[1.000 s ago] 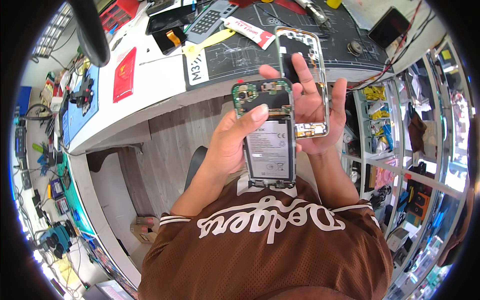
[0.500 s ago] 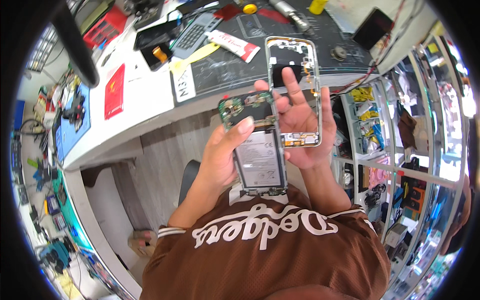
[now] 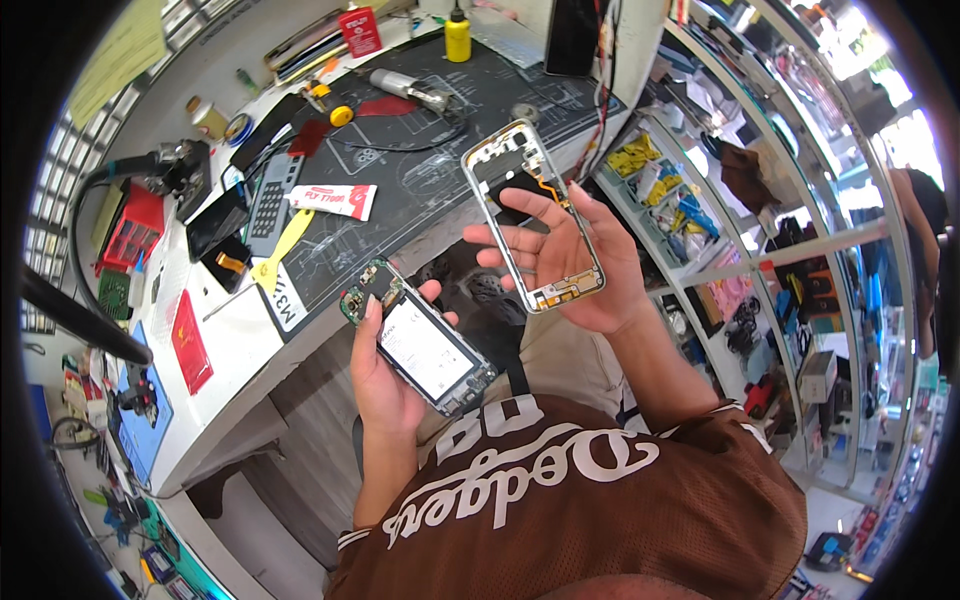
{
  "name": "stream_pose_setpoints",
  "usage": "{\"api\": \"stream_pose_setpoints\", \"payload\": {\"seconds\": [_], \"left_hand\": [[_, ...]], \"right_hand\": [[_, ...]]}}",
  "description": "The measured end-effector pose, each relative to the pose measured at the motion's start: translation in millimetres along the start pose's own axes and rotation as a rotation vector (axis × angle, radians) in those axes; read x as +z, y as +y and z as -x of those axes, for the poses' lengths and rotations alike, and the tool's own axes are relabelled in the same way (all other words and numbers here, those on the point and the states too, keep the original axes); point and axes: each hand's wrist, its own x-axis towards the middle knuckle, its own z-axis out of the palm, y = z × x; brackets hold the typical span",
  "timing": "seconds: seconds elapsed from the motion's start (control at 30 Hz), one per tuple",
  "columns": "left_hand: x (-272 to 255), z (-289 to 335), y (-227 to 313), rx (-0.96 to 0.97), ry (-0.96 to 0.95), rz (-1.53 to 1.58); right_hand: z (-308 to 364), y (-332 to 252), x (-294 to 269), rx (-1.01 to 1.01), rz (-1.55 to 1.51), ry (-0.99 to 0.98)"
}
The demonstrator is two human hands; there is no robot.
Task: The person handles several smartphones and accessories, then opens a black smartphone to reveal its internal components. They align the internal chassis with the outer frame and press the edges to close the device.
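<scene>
An opened phone (image 3: 430,350) lies tilted in my left hand (image 3: 388,395), with the thumb on its green circuit board (image 3: 358,300) and fingertips along the far edge. Its pale battery faces up. On the right, my right hand (image 3: 600,265) holds a thin phone frame (image 3: 568,290), hollow in the middle, with gold contacts and an orange flex cable. The fingers pass behind and through the frame's opening, spread apart. Phone and frame are apart from each other, both over my lap near the bench edge.
On the dark work mat (image 3: 400,215) lie a glue tube (image 3: 335,200), a yellow scraper (image 3: 285,250) and a metal hand tool (image 3: 410,90). A yellow bottle (image 3: 457,38) stands behind. A red packet (image 3: 190,340) lies left. Shelves with parts bins (image 3: 650,190) flank my right.
My hands have moved apart: the phone has gone left and tilted, while the frame has shifted slightly left and down. The view has turned as well.
</scene>
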Motion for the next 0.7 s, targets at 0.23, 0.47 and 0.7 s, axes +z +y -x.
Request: {"api": "stream_pose_setpoints", "payload": {"seconds": [0.23,0.47,0.7], "left_hand": [[-3.1,-21.3,-16.9,-0.136,-0.089,0.069],[12.6,-37.6,-35.1,-0.276,-0.174,0.136],[29.4,-59.8,-69.0,-0.459,-0.306,0.091]], "right_hand": [[44.5,-16.0,-2.8,-0.057,0.122,0.185],[84.8,-22.0,-7.1,-0.026,0.2,0.2],[145.5,-23.6,-11.2,-0.238,0.156,0.393]]}}
